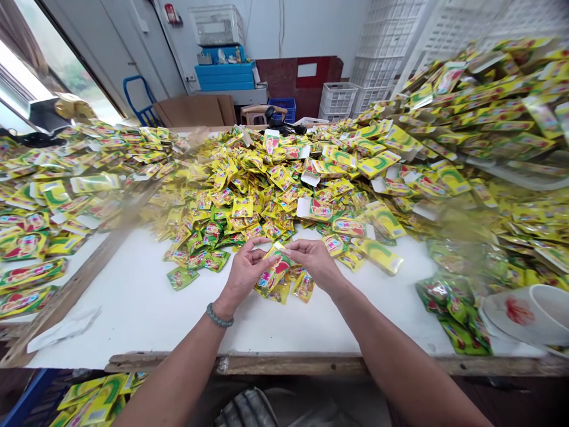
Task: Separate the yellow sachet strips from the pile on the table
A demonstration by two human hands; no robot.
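A small yellow and green candy box (274, 274) with pink lettering is held between my two hands, just above the white tabletop. My left hand (247, 268), with a beaded bracelet at the wrist, grips the box's left side, thumb on its front. At the box's upper end, the fingers of my right hand (315, 261) pinch the pale flap. Under and beside the box lie a few yellow candy packets (304, 287). Beyond my hands spreads a big heap of small yellow and green packets (242, 206), with several open-flapped boxes (315, 209) on it.
Boxes (33, 246) lie left of a wooden strip (84, 276). A white bowl (520, 311) with a red flower stands right, beside green packets (457, 314). Boxes pile high at right (502, 101). A wooden edge (293, 364) runs along the table's front.
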